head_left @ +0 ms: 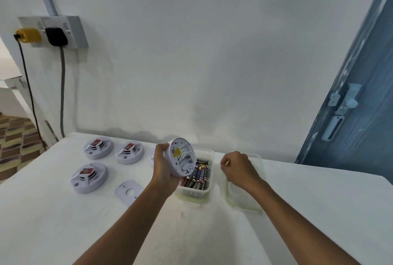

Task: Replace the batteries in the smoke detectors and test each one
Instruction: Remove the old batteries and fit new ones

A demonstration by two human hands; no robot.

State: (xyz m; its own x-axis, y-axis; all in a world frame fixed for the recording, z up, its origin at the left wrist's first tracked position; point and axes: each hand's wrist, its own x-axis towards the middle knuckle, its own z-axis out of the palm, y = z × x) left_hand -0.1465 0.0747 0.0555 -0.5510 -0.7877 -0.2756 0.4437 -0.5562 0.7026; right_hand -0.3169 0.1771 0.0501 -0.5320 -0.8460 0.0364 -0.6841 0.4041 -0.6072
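Here the white table (pixel 308 211) carries everything, pushed against a pale wall. On its far left sit three smoke detectors (pixel 98 148) (pixel 129 151) (pixel 89 177), red parts uppermost, with a flat mounting plate (pixel 128 192) just beside the nearest. A clear battery tub (pixel 194 192) full of batteries (pixel 197 176) stands mid-table, an empty clear container (pixel 242 198) to its right. Above the tub, the left hand (pixel 163 169) grips a fourth detector (pixel 181 156), underside tilted toward the camera. The right hand (pixel 238 169) hovers over the empty container, fingers curled; whether it holds anything cannot be told.
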